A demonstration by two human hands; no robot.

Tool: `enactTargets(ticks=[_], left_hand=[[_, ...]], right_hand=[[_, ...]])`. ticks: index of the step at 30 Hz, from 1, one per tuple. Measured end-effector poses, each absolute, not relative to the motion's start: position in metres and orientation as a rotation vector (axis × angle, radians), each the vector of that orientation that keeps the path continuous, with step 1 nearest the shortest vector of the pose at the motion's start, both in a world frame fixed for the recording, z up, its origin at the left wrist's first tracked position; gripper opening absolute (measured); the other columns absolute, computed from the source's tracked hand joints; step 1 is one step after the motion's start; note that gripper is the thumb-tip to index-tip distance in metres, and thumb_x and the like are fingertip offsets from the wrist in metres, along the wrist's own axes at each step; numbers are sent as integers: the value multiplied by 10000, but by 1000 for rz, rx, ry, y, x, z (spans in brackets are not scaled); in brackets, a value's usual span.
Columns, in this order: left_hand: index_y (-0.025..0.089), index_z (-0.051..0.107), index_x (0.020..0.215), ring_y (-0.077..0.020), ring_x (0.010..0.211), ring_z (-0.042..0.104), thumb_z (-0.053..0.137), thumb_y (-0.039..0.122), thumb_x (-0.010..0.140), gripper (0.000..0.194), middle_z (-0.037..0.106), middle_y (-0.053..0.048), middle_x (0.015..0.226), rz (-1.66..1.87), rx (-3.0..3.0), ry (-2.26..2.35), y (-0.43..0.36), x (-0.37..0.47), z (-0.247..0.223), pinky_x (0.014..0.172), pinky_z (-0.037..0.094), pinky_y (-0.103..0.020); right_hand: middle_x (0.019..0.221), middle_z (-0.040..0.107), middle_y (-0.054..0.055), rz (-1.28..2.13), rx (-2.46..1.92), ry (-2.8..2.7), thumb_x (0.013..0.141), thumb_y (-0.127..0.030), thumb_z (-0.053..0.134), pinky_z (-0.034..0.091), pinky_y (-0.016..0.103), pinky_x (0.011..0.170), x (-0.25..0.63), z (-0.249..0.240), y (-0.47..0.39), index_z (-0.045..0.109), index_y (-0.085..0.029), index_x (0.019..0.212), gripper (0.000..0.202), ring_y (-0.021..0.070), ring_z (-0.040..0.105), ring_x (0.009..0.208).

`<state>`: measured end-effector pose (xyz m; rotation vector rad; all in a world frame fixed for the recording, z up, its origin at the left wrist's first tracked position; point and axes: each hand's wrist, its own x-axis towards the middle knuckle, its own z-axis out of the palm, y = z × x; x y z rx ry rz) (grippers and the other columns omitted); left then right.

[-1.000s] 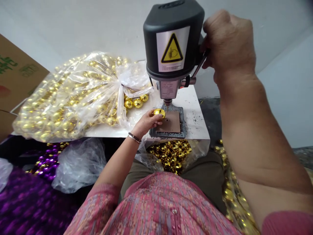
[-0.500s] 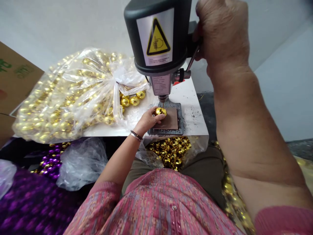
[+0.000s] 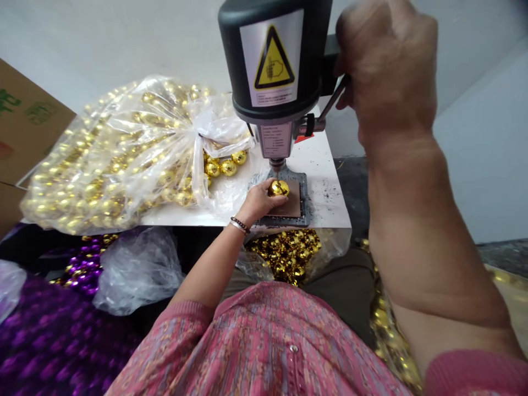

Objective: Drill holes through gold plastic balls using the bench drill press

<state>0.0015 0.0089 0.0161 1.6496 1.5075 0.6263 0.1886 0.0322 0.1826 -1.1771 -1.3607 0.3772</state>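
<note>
A shiny gold ball (image 3: 280, 188) is gripped in my left hand (image 3: 259, 202), over the brown board (image 3: 293, 206) on the base of a small drill press (image 3: 270, 60). The drill bit (image 3: 278, 174) stands directly above the ball's top; whether it has entered the ball I cannot tell. Up at the right, my right hand (image 3: 390, 66) is closed around the feed lever (image 3: 334, 99) of the press, with its grip end hidden by the fingers.
A clear plastic bag (image 3: 107, 159) full of gold balls covers the left of the white table (image 3: 325, 201). Dark shavings lie around the base. Below the front edge hangs a bag of gold balls (image 3: 289, 250). Purple balls (image 3: 53, 335) and a cardboard box (image 3: 31, 121) are at left.
My left hand has moved the gold ball rightward, under the drill bit. My right hand, still on the lever, appears slightly lower and farther right; the whole view has shifted a little.
</note>
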Motion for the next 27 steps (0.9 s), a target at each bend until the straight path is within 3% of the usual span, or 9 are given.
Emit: enactTargets(ticks=[5,7,10,14,27], left_hand=[[152,794,1227,-182,869,690,882,238,790,454,815,-18,978,658,1638,1471,9,2,12,805,540,-258],[152,797,1202,-180,867,688,874,227,795,421,812,-12,966,666,1644,1462,8,3,12,800,538,-255],[144,799,1199,-179,888,694,868,213,803,408,813,-13,970,673,1661,1466,7,3,13,806,531,-248],[149,798,1241,-176,908,703,874,213,807,446,813,-5,978,682,1653,1500,5,4,12,815,530,-240],[173,793,1207,-179,893,690,879,248,803,419,798,-4,978,713,1636,1459,6,2,2,824,529,-265]], right_hand=[[643,338,-78,178,-1199,-1442,909,-174,599,298,227,700,186,154,-13,356,-201,731,303,14,262,623],[651,385,-69,105,-1155,-1487,879,-224,591,332,230,686,188,137,-23,406,-202,755,224,24,303,611],[708,484,-38,-27,-1092,-1521,892,-319,570,379,248,687,193,111,-28,480,-206,792,176,52,411,645],[761,534,-25,-105,-1080,-1518,926,-329,589,451,265,723,198,83,-23,565,-225,863,124,80,498,698],[832,595,-10,-188,-951,-1401,1041,-422,503,493,272,750,190,36,-17,614,-244,964,223,89,552,742]])
